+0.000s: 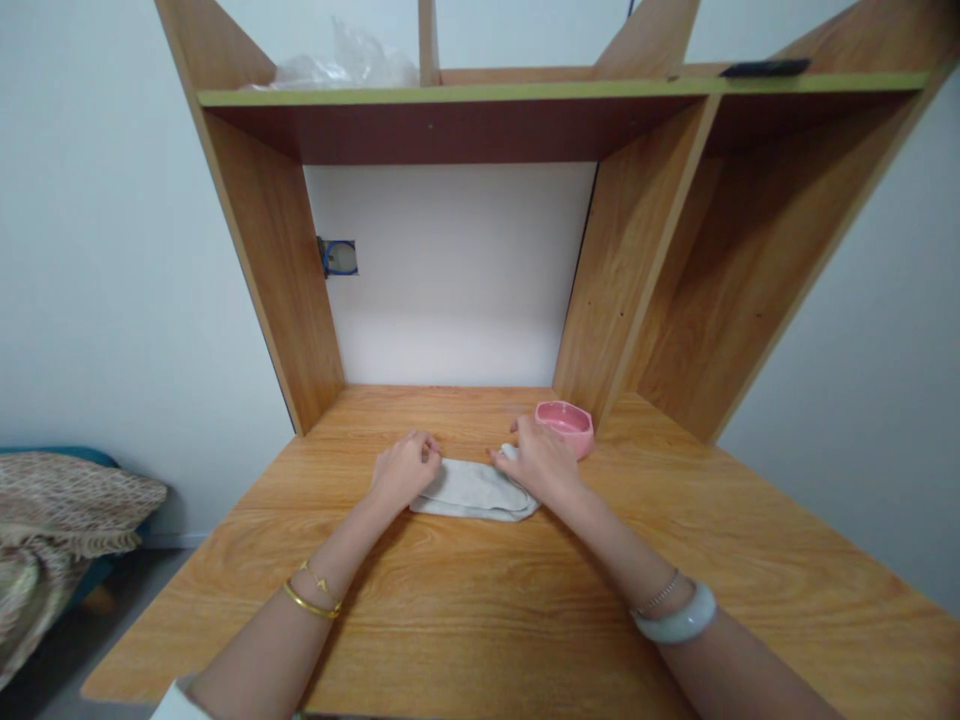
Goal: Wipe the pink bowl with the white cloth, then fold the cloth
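A pale grey folded cloth point(476, 490) lies flat as a narrow strip on the wooden desk point(465, 600). At its left end is my left hand point(405, 470), its fingers curled in and closed on the cloth's edge. My right hand point(546, 462) grips the right end, where a small fold of cloth rises by the thumb. Some of the right fingertips are hidden behind the hand. Just beyond the right hand stands a pink angular bowl point(571, 428), partly covered by that hand.
A wooden shelf unit point(450, 97) rises at the back of the desk, with a clear plastic bag point(341, 65) and a dark flat object point(765, 68) on its shelf. An uncovered wall socket box point(341, 257) sits at the left. A patterned fringed blanket point(71, 500) lies far left.
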Motion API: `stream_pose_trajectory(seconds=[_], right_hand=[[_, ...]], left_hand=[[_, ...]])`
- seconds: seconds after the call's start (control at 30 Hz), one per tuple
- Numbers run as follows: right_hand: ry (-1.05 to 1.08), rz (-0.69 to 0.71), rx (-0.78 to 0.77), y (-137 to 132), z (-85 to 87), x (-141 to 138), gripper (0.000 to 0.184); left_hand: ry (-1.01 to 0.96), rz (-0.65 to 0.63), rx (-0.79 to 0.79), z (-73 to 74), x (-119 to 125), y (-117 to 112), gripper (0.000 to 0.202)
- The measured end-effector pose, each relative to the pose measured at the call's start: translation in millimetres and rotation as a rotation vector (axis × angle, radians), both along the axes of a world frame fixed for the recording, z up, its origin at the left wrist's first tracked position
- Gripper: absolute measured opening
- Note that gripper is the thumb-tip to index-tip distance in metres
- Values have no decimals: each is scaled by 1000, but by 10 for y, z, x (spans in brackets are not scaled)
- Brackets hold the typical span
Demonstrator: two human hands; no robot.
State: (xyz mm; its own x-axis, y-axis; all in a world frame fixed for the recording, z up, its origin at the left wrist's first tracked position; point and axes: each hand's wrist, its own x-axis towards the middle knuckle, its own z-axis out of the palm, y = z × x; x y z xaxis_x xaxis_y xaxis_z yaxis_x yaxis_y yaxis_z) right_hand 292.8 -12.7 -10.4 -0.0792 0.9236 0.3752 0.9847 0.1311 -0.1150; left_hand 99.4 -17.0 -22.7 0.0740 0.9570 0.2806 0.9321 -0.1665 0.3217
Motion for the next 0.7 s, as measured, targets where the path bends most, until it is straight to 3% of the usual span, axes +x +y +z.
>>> stream_pose_trajectory(seconds=[0.07,0.23,0.43,0.53,0.7], right_hand=[[-41,43,-62,-48,-33,-60,44],[-57,65,-165,-36,-49,-3,27],[265,82,41,107,-4,171,30],[453,150,162,157,0,219,35],[773,373,255,180,-20,177,38]], left_hand=[[8,15,-18,8,-3,-2,19],[34,44,-34,1,-21,5,20],[24,35,-28,-46,-52,39,20],[-6,-43,10,-48,-29,27,20],[-4,-331,46,-37,43,-42,26]])
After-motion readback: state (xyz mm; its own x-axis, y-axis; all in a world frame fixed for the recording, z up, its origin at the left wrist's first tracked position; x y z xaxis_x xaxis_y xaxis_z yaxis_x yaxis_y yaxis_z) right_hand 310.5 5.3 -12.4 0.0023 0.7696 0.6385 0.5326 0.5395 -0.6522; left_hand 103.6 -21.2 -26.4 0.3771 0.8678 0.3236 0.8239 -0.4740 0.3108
